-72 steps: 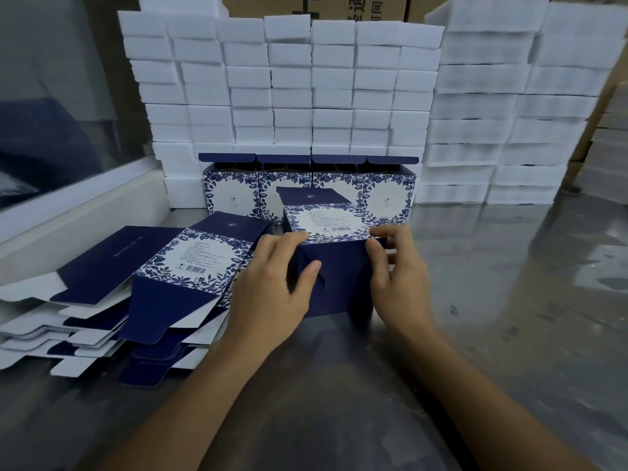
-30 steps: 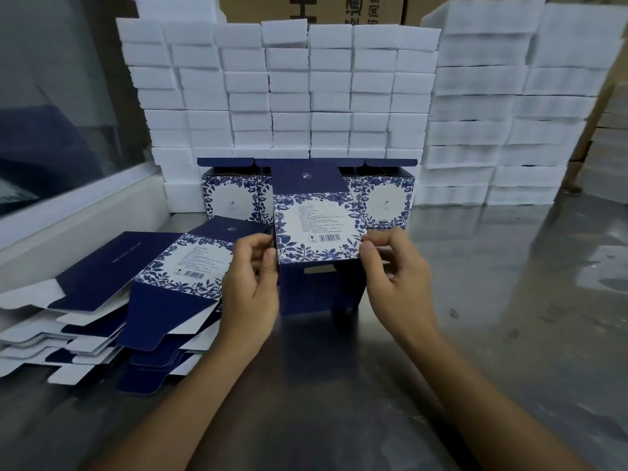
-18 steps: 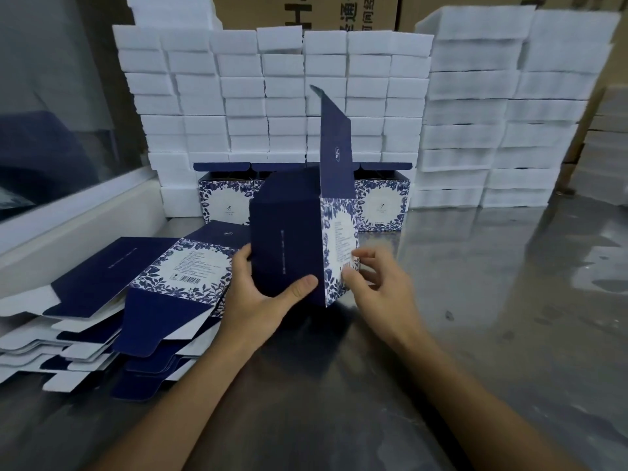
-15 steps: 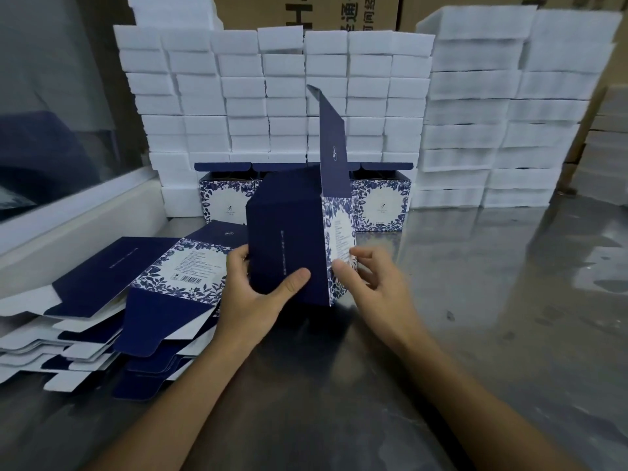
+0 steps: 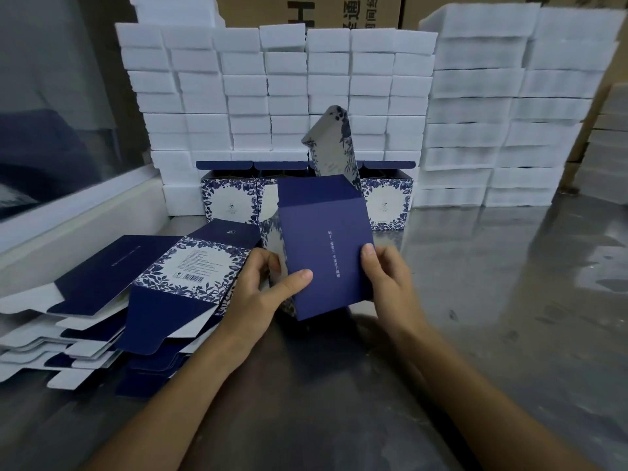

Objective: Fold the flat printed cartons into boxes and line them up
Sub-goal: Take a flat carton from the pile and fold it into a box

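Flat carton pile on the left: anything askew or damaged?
The flat carton pile is fanned out unevenly, and its top carton lies skewed across it. No tears or crushing show.

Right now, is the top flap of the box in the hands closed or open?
Open. The top flap stands up above the box, which both the left hand and the right hand grip.

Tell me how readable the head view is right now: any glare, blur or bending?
Head view: the metal tabletop shows pale glare patches on the right; wide-angle bending curves the white foam block stacks at the edges; the raised flap of the held carton looks soft; the left hand and right hand are sharp.
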